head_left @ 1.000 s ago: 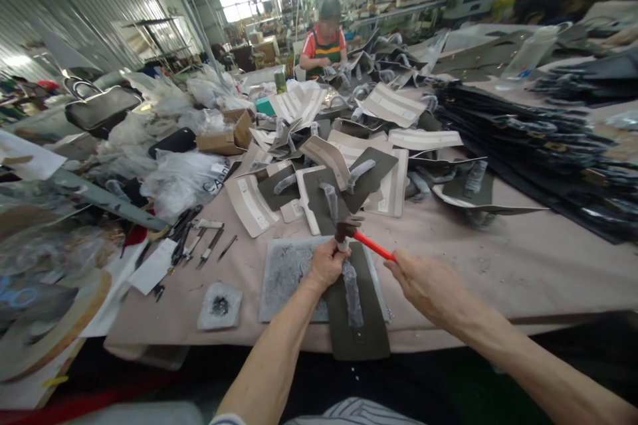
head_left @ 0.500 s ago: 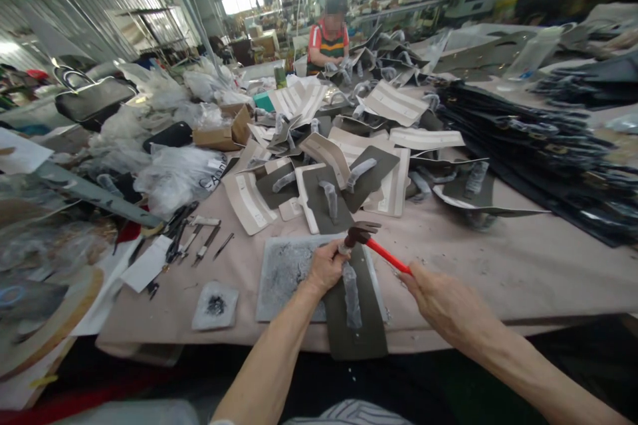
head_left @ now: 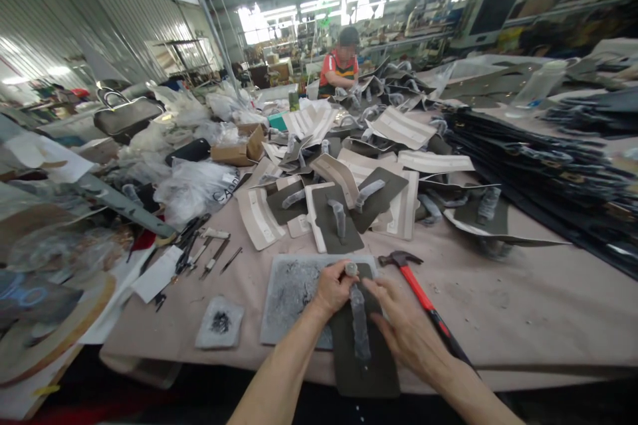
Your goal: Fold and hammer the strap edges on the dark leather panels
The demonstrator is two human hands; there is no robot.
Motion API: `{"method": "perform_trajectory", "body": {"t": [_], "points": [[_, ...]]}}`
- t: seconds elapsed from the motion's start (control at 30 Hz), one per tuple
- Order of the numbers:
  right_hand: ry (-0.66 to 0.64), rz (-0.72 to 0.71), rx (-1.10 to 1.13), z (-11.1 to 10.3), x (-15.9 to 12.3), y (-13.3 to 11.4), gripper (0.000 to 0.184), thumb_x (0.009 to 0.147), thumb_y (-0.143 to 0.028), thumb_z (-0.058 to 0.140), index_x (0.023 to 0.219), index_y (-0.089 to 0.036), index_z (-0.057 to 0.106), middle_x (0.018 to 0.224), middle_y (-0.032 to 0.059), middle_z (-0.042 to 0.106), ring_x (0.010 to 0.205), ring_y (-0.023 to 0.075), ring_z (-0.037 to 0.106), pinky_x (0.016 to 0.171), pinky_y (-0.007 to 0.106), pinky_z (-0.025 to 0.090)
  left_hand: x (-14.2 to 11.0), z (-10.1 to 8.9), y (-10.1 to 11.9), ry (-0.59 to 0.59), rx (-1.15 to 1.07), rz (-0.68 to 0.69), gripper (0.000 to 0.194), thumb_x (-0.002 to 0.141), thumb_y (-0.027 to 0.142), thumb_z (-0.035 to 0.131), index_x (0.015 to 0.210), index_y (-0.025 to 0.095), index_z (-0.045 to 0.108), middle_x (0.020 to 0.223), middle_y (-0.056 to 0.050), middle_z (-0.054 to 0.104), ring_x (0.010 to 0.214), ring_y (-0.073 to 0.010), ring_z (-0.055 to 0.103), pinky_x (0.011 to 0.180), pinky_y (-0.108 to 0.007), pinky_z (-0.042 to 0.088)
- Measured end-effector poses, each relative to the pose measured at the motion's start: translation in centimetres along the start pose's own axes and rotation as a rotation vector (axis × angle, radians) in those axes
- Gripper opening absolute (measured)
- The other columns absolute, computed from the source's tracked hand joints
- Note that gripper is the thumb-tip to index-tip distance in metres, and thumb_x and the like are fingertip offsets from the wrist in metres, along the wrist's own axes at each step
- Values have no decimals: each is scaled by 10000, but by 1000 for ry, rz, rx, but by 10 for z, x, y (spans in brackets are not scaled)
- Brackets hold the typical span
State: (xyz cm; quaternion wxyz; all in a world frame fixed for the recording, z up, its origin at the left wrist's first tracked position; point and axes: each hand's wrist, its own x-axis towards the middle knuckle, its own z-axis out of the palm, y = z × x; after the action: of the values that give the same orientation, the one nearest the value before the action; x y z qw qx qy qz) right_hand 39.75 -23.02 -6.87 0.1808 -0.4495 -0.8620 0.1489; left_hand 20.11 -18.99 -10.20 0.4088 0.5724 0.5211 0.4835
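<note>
My left hand (head_left: 331, 291) is closed around a short metal punch (head_left: 351, 268), whose round top shows above the fingers. Under it lies a dark olive bag panel (head_left: 351, 368) with a plastic-wrapped handle (head_left: 359, 329) along its middle. The panel's far part rests on a scuffed grey board (head_left: 286, 299); its near end reaches past the table edge. My right hand (head_left: 406, 322) is empty, fingers apart, over the panel's right side. Just beyond it a claw hammer (head_left: 417, 287) with a red and black grip lies on the table, partly hidden by my right forearm.
A small tray (head_left: 219, 324) of dark bits stands left of the board. Several hand tools (head_left: 215, 257) lie farther left. A heap of panels (head_left: 336, 216) fills the middle, with stacked black pieces (head_left: 538, 159) at right. Across the table sits a co-worker (head_left: 340, 70).
My right hand has let go of the hammer, which now lies on the table, and has moved left to the panel. My left hand still grips the punch. The view has tilted up.
</note>
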Motion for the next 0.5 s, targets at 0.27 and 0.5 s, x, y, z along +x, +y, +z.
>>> {"method": "perform_trajectory", "body": {"t": [0.27,0.5], "points": [[9,-46,230,28,13,-24,257,953,-145,407,977,-208,656,1174,102,646,984,213,612,869,370,504,10,-14,-5,462,-480,-229,319,764,443,740,847,152,637,768,-56,711,720,-183,688,727,-304,551],[596,506,633,-25,91,-46,385,959,-466,449,1130,-179,642,996,90,710,905,245,661,795,383,516,-23,-34,-14,411,16,-71,199,825,367,672,882,177,700,823,-59,723,804,-220,663,777,-345,546]]}}
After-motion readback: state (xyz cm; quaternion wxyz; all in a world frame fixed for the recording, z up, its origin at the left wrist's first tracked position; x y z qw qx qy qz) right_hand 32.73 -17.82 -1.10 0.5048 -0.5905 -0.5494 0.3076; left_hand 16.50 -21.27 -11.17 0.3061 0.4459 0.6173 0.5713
